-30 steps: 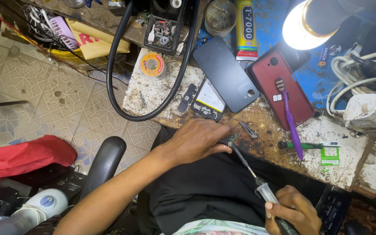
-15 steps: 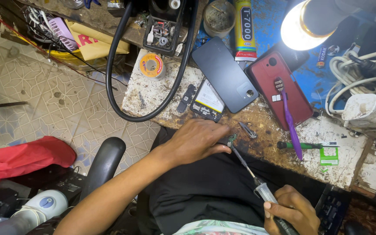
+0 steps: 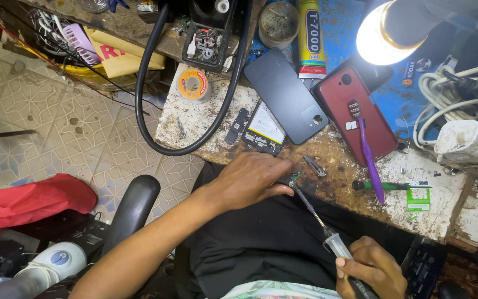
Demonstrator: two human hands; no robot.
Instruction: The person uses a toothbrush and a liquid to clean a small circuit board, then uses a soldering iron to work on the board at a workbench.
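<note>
A worn, paint-flecked wooden counter point(image 3: 195, 124) runs across the room, its far end blue; below it lies a floor point(image 3: 40, 127) of pale patterned tiles, stained in spots; a bare lit bulb point(image 3: 380, 41) glares overhead; a black chair armrest point(image 3: 134, 207) juts nearby.

A yellow-and-black glue tube point(image 3: 311, 36) lies at the bench's back; a small green-and-white label point(image 3: 418, 200) sits near the front edge.

phone case point(image 3: 360, 111): red
toothbrush point(image 3: 369, 155): purple
phone back cover point(image 3: 286, 94): dark grey
cloth point(image 3: 29, 202): red
floor point(image 3: 56, 127): pale patterned tiles
table point(image 3: 195, 122): white-flecked brown
</note>
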